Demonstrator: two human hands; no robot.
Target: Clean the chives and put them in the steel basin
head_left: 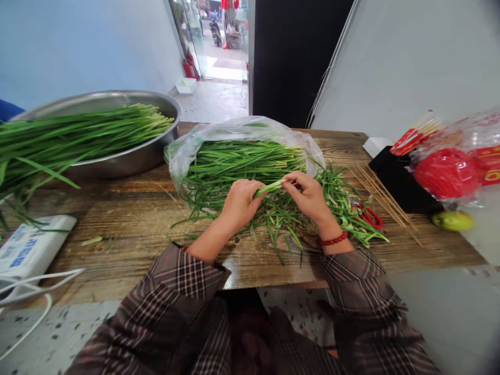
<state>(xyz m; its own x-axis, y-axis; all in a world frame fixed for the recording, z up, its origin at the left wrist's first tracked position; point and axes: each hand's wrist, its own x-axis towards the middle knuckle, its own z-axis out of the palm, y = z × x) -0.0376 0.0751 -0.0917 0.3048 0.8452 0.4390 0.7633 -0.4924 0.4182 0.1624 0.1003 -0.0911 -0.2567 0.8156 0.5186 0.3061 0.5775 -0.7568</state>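
My left hand (242, 202) is closed round a small bunch of garlic chives (269, 189), held level over the table. At the pale stem ends, the thumb and fingers of my right hand (307, 195) pinch the same bunch. Just behind my hands, a clear plastic bag (182, 156) lies open with a large pile of chives (238, 159) in it. Loose trimmed leaves and scraps (279, 221) are strewn below and to the right of my hands. Red-handled scissors (371, 217) lie partly under the scraps at right.
A steel basin (144, 156) heaped with chives stands at the left, near a white power strip (37, 245) with cables. Wooden skewers (385, 200), a black holder (406, 179), red plastic-wrapped packets (449, 172) and a yellow-green fruit (453, 221) occupy the right of the wooden table (128, 250).
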